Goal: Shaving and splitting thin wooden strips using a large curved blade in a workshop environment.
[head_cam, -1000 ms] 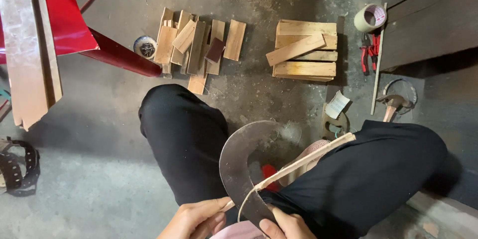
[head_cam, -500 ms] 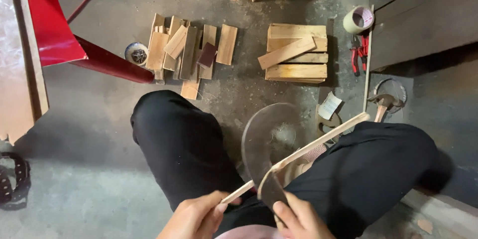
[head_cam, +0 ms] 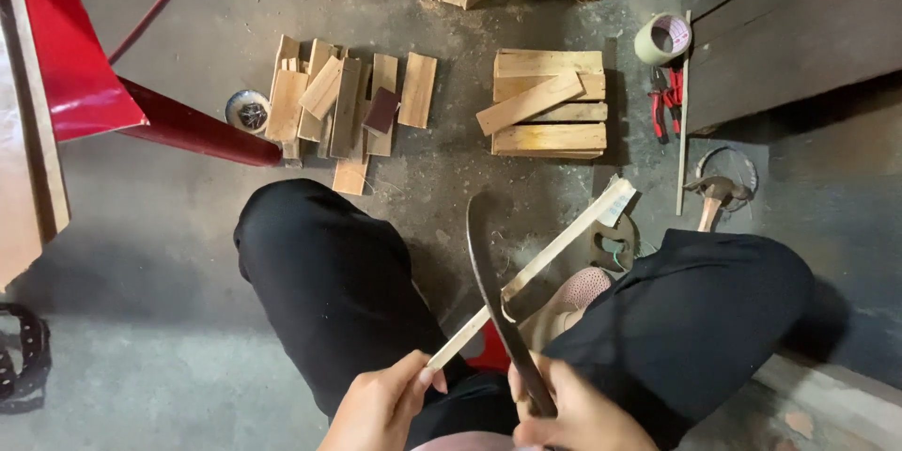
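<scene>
Concrete floor point(head_cam: 169, 319): wood pieces point(head_cam: 550, 101), tape roll point(head_cam: 663, 38), perhaps pliers point(head_cam: 665, 101).

A pale, straw-coloured wooden strip point(head_cam: 536, 263) crosses a dark grey, almost black curved blade point(head_cam: 489, 291) at the centre. The trousers point(head_cam: 338, 291) on both knees are plain black. At 6 o'clock a small patch of bright red point(head_cam: 490, 357) shows between the legs, with a pink speckled slipper point(head_cam: 573, 296) beside it. The concrete floor point(head_cam: 169, 254) is mottled grey. At 12 o'clock lie light tan wooden offcuts point(head_cam: 550, 103), one small piece dark maroon point(head_cam: 381, 111). At 10 o'clock a glossy red metal frame point(head_cam: 85, 66). At 2 o'clock a beige tape roll point(head_cam: 662, 38) and red-handled pliers point(head_cam: 665, 99).
</scene>
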